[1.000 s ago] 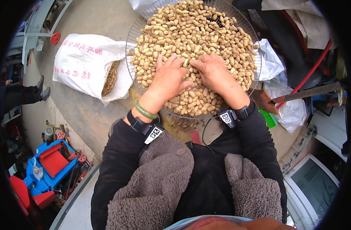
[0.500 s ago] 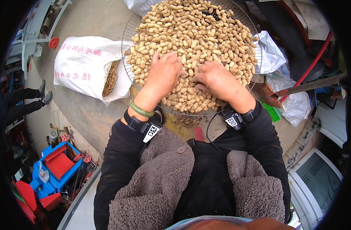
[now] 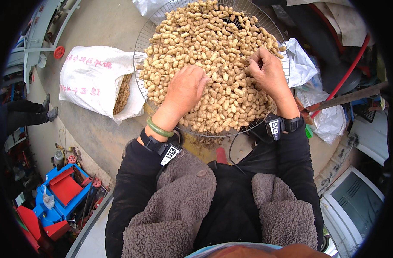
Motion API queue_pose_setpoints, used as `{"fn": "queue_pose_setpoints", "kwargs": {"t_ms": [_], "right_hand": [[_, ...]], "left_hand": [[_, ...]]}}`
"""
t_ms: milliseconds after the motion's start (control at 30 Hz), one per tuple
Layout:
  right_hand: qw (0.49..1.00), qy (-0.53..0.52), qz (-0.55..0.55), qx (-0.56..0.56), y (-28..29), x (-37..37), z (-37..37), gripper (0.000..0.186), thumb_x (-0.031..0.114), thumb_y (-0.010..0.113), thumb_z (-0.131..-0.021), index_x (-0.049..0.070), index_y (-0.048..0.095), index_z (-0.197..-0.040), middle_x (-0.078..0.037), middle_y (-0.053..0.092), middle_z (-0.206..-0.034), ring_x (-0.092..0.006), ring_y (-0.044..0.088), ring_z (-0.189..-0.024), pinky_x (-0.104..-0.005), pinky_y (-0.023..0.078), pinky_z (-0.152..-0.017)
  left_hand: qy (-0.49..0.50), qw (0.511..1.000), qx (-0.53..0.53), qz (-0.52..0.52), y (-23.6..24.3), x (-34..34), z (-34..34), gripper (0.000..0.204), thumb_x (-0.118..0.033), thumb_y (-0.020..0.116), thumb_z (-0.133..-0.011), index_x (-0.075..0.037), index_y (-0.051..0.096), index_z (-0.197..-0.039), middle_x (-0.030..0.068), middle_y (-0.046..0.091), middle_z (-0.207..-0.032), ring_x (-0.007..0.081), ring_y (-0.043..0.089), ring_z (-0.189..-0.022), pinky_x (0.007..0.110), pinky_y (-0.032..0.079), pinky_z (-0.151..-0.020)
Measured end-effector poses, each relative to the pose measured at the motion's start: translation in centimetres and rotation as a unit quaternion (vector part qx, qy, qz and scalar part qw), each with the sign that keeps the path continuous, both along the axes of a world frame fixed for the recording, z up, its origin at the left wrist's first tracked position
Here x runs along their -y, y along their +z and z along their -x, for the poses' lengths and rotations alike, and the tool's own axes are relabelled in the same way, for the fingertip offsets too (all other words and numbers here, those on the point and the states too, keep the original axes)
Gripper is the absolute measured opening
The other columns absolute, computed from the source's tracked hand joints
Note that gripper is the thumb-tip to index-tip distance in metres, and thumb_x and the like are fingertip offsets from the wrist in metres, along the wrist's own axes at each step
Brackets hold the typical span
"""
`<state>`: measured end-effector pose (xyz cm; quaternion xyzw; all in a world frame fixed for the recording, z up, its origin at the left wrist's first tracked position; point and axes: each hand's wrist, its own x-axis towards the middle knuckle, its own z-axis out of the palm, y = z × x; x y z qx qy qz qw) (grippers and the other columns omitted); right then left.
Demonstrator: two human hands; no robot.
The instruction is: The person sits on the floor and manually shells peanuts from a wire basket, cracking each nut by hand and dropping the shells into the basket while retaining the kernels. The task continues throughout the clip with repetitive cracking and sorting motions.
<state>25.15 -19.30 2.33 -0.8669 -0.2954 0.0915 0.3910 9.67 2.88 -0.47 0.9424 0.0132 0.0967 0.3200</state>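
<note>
A round wire basket (image 3: 138,64) in front of me is heaped with unshelled peanuts (image 3: 213,56), some of them dirty. My left hand (image 3: 184,88), with a green bangle at the wrist, rests low over the near left part of the heap. Its fingers are curled together, and their tips are mostly hidden. Farther right, near the basket's right side, my right hand (image 3: 268,74) has thumb and forefinger brought together just above the peanuts. Whatever sits in that pinch is too small to name.
Left of the basket lies a white woven sack (image 3: 95,79), its mouth showing more peanuts. Plastic bags (image 3: 299,64) and a red bar (image 3: 351,71) are at the right. A blue and red machine (image 3: 65,189) stands lower left; someone's legs (image 3: 29,112) show at the far left.
My right hand has moved right and farther away, from mid-heap toward the basket's right side. The left hand has shifted slightly nearer to me, its fingers drawn closer together.
</note>
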Motion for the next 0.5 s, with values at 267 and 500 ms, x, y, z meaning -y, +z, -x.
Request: {"fn": "queue_pose_setpoints", "kwargs": {"t_ms": [267, 500], "right_hand": [[0.975, 0.181, 0.072, 0.107, -3.5, -3.2, 1.7, 0.042, -0.003, 0.062, -0.084, 0.011, 0.07, -0.123, -0.014, 0.061, -0.098, -0.0347, 0.063, -0.095, -0.044, 0.052, -0.082], [0.962, 0.201, 0.126, 0.137, -3.4, -4.4, 1.8, 0.025, 0.004, 0.066, -0.083, 0.008, 0.074, -0.106, -0.014, 0.062, -0.098, -0.0364, 0.064, -0.096, -0.0437, 0.053, -0.083]], "left_hand": [[-0.018, 0.998, 0.034, -0.045, -1.1, 1.1, -1.5, 0.011, -0.013, 0.072, -0.091, -0.006, 0.066, -0.095, 0.0079, 0.071, -0.107, 0.0306, 0.063, -0.102, 0.042, 0.05, -0.091], [-0.041, 0.998, 0.043, -0.035, -1.1, 1.0, -1.6, 0.011, -0.014, 0.074, -0.089, -0.007, 0.068, -0.094, 0.0061, 0.071, -0.101, 0.0296, 0.063, -0.099, 0.042, 0.05, -0.088]]}}
